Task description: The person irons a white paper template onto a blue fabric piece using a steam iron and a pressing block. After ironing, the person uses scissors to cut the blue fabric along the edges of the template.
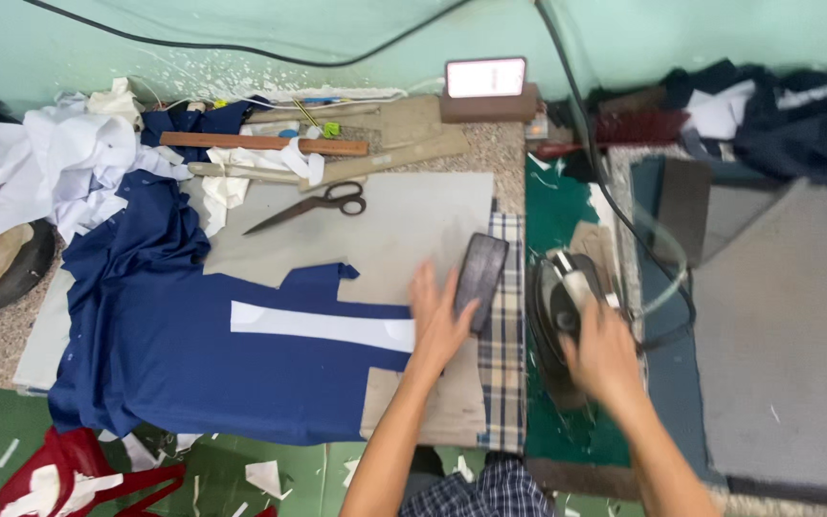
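The right hand (603,356) has its grip closed on the iron (559,304) handle (blurred) at the bench's right edge, while the left hand (439,321) lies open and flat beside 1 white strip (323,325) on the blue garment (193,349), pressing seemingly in hand, which calls for carrying the iron left onto the strip.

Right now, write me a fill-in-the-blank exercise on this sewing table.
1. The right hand grips the handle of the ____.
2. The left hand rests beside a dark ____ lying on the grey board.
3. On the blue fabric lies a long ____ strip.
4. The scissors lie ____ on the board.

Missing words: iron; phone; white; closed
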